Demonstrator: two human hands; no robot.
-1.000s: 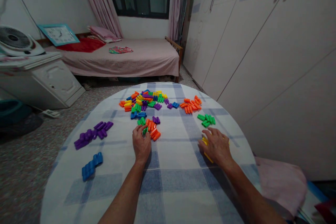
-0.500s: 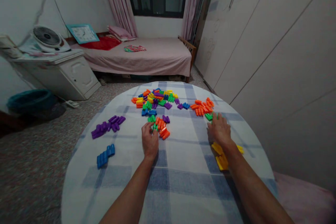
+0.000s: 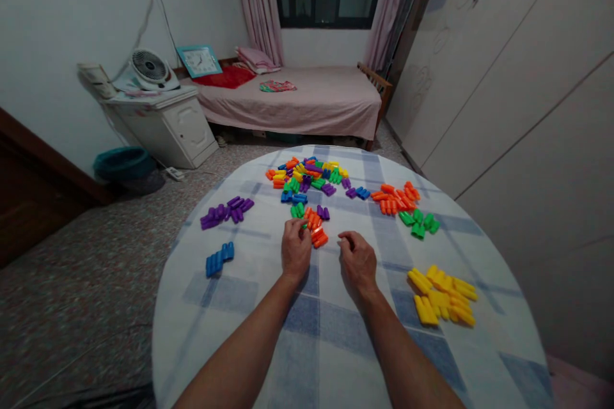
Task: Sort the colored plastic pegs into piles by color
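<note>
My left hand [image 3: 296, 249] is at the near side of the middle cluster, fingers curled around a small green plastic piece [image 3: 304, 225] that is mostly hidden. Touching or close beside its fingertips lie orange pieces [image 3: 314, 220], with green pieces [image 3: 297, 210] and purple pieces [image 3: 323, 212] just beyond. To the right, my right hand [image 3: 357, 260] hovers low over the cloth, fingers half curled with a gap at the thumb and nothing visible in them. Sorted by colour at the right are green pieces [image 3: 419, 223], orange pieces [image 3: 394, 198] and yellow pieces [image 3: 444, 295].
A mixed-colour heap [image 3: 309, 172] lies at the far side of the round table with its checked cloth [image 3: 336, 358]. On the left are purple pieces [image 3: 226, 212] and blue pieces [image 3: 219, 259]. Beyond stand a bed [image 3: 297, 102], a cabinet [image 3: 185, 124] and a wardrobe [image 3: 503, 89].
My right hand has left the green group and moved left toward the middle cluster. My left hand stays by the orange and green pieces. The camera view has turned left.
</note>
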